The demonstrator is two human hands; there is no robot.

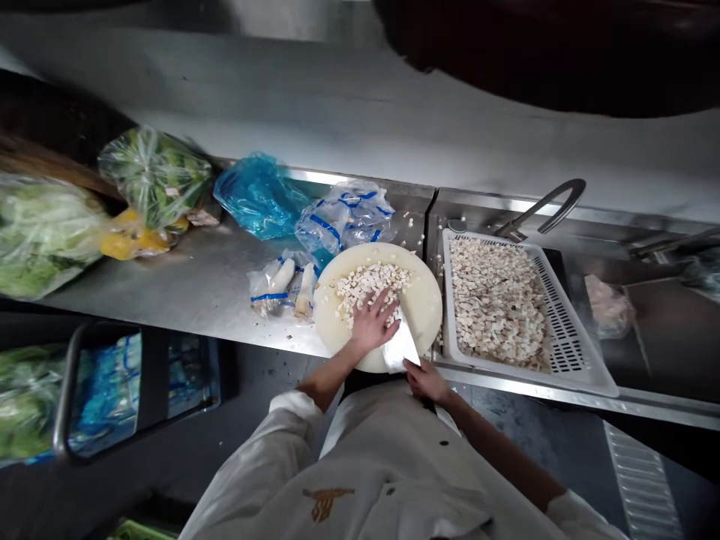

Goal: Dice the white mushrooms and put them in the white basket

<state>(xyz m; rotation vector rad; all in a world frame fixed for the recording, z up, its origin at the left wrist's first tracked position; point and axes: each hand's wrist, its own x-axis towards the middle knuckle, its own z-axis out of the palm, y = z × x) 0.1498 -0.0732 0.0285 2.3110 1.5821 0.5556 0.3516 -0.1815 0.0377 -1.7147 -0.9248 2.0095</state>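
While gripping a cleaver (pixel 403 343) by its handle in the right hand (pixel 427 381), with fingers wrapped around it, spreads the fingers of the left hand (pixel 370 327) over chopped pale pieces (pixel 383 276) on a round cutting board (pixel 425 300). Has the blade slanting across the board's near right part, close beside the left thumb. Has, just to the right, a white perforated tray (pixel 579 367) piled with similar pieces (pixel 500 304), and, to the left, bagged whole pale stalks (pixel 283 275) on the steel counter (pixel 196 292).
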